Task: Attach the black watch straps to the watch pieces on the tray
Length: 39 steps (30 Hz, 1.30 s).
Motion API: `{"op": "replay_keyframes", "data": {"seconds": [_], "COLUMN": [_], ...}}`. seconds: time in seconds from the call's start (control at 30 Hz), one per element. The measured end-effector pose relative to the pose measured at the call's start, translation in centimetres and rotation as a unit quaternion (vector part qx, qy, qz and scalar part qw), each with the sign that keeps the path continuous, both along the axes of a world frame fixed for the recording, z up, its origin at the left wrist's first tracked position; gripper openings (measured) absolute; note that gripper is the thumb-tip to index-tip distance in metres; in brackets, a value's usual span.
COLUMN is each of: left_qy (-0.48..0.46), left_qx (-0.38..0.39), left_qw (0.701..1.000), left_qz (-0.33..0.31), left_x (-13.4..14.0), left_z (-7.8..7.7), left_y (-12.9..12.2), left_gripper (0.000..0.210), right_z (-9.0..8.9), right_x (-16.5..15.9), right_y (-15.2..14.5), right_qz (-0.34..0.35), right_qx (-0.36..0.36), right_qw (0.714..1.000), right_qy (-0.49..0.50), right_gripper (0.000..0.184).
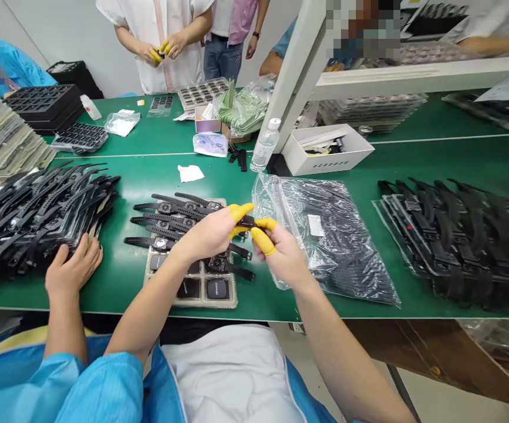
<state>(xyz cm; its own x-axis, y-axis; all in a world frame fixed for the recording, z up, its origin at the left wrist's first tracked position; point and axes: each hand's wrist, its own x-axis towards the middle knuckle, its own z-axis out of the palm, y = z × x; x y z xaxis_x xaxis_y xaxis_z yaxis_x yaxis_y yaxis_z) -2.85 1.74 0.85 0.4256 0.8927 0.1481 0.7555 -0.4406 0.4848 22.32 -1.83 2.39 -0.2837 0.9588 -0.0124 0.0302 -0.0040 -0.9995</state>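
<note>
My left hand (pixel 210 233), with yellow finger cots, is closed on a small black watch piece (pixel 248 221). Facing it, my right hand (pixel 283 255) also wears yellow finger cots and pinches the near end of that piece. The fingers cover much of it. Under and beside my left hand is a pale tray (pixel 233 294) with square pockets. Several black watches with straps (pixel 161 242) lie across its far part, and square black watch bodies (pixel 217 288) sit in near pockets. To the right of my right hand lies a clear plastic bag (pixel 346 247) packed with black straps.
A co-worker's hand (pixel 74 264) rests by a heap of strapped watches (pixel 38 211) on the left. More strapped watches (pixel 457 235) lie stacked on trays at right. Beyond stand a water bottle (pixel 266 147), a white box (pixel 327 154) and a slanted post (pixel 296 76).
</note>
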Motion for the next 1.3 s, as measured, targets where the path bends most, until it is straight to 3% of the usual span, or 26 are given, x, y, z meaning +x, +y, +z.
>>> {"op": "replay_keyframes", "data": {"seconds": [0.1,0.23,0.3,0.43,0.53,0.63,0.73,0.83,0.93,1.0,1.1,1.2,1.23,1.3], "left_qy": [0.010,0.036,0.052,0.063,0.094,0.108,0.099,0.088,0.043,-0.003,-0.065,-0.280,-0.321,-0.354], "left_qx": [-0.002,-0.012,-0.025,-0.108,-0.119,-0.068,-0.003,0.048,0.039,0.027,0.028,-0.023,-0.032,-0.056], "left_qw": [1.000,0.997,0.995,0.990,0.986,0.986,0.988,0.982,0.976,0.977,0.973,0.913,0.890,0.872], "left_qz": [0.023,0.067,0.085,0.067,0.073,0.112,0.120,0.160,0.209,0.211,0.220,0.296,0.324,0.334], "left_x": [0.0,-4.6,-6.4,-8.0,-8.1,-7.8,-7.6,-7.7,-8.8,-10.5,-15.1,-21.0,-22.8,-25.3], "left_z": [1.3,3.6,4.0,2.6,0.6,-0.8,-1.2,-1.5,-2.2,-2.5,-2.1,-1.9,-2.1,-3.0], "left_y": [-0.3,-3.9,-6.3,-9.8,-10.4,-10.0,-9.9,-11.6,-13.2,-12.1,-5.8,1.9,3.6,5.0], "left_gripper": [0.037,0.025,0.018,0.022,0.022,0.023,0.017,0.008,0.006,0.014,0.036,0.069,0.073,0.070], "right_z": [-0.1,-1.0,-1.8,-3.3,-3.5,-3.4,-3.4,-3.5,-3.5,-3.0,-1.6,0.0,0.4,0.6], "right_x": [1.3,1.0,0.0,-2.7,-4.0,-4.0,-2.8,-0.3,3.0,5.1,7.3,8.3,8.4,8.4], "right_y": [0.3,-0.6,-1.9,-4.4,-5.0,-4.9,-4.1,-2.3,0.6,2.6,4.8,5.6,5.6,5.1], "right_qz": [0.035,0.094,0.135,0.214,0.243,0.230,0.192,0.128,0.103,0.134,0.215,0.276,0.291,0.313], "right_qx": [0.096,0.229,0.266,0.277,0.260,0.264,0.282,0.289,0.255,0.209,0.157,0.143,0.133,0.103], "right_qw": [0.980,0.918,0.884,0.828,0.801,0.794,0.811,0.834,0.828,0.802,0.720,0.652,0.642,0.630], "right_qy": [-0.168,-0.309,-0.361,-0.438,-0.481,-0.497,-0.476,-0.453,-0.489,-0.543,-0.640,-0.691,-0.696,-0.704], "right_gripper": [0.028,0.031,0.032,0.020,0.023,0.021,0.021,0.025,0.023,0.021,0.018,0.017,0.016,0.017]}}
